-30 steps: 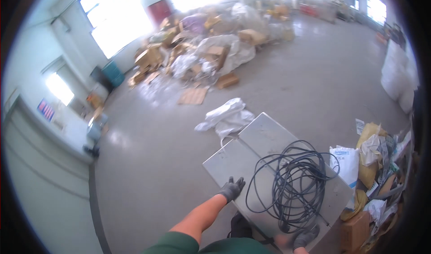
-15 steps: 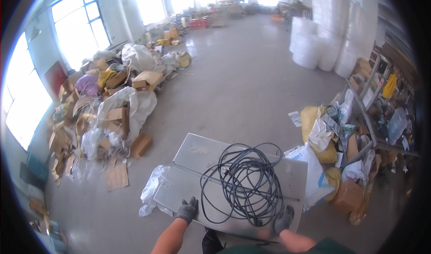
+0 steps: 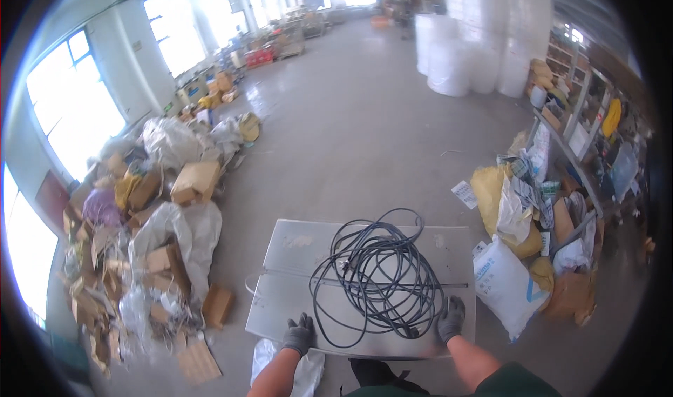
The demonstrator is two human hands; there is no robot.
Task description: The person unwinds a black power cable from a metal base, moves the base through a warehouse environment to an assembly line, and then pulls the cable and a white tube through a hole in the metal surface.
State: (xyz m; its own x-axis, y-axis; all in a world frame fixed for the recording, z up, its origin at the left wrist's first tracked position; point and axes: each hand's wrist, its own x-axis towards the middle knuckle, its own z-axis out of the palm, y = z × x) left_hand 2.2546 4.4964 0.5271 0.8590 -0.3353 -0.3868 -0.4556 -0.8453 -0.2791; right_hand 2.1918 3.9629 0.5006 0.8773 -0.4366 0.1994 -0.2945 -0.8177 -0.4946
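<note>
Biggest first: from my end I get a wide grey floor [image 3: 336, 151], open well past the far edge of the work. The scrap heap [image 3: 172, 221] fills the left side; tall white rolls [image 3: 438, 46] stand far off on the R, w/ a mixed waste pile [image 3: 515, 218] nearer.

Front & centre is the table [image 3: 287, 309], a flat grey top, long axis approx L–R, w/ a seam running the same way; can't see what's under it. A white sack [image 3: 508, 285] sits just beside its R edge, so not much room there; L edge has a strip of bare floor btwn it & the heap. Plastic sheeting [image 3: 308, 376] lies low by the near-L corner.

Black cable [image 3: 385, 295] is on the table, a loose tangle a bit R of centre, its loops reaching past the far edge & nearly to the near one.

Key relation: cable lies btwn the hands, ahead & inward of both. My right hand [image 3: 452, 318] is nearer its dense part, just beside the coil; can't tell if it's clamped on the edge. My left hand [image 3: 298, 332] rests near the front edge, fingers apart, close to the outermost loop.
</note>
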